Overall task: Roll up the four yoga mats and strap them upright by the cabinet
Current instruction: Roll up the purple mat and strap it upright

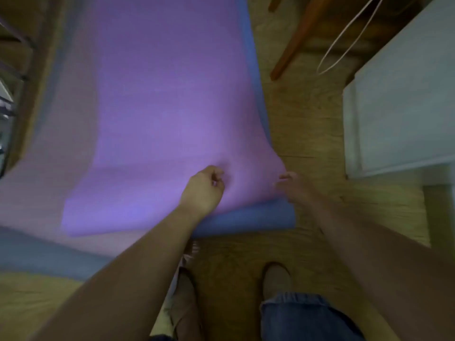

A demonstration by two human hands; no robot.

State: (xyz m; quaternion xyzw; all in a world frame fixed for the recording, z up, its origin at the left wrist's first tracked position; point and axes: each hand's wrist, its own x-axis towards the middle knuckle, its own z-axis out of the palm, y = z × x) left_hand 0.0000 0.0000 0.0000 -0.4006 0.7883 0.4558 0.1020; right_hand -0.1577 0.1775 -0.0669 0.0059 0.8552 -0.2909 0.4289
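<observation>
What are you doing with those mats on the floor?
A person bends over yoga mats lying flat on the wooden floor. The purple mat is on top, a blue mat under it. The right hand seems to pinch the purple mat's near corner; the left hand hovers curled beside it. None looks rolled yet.

arms: both bare, stretched forward and down | my left hand (203, 188): back up, fingers curled under, grip unclear | my right hand (291, 185): blurred, thumb and fingers pinching the mat (160, 119) at its edge
</observation>
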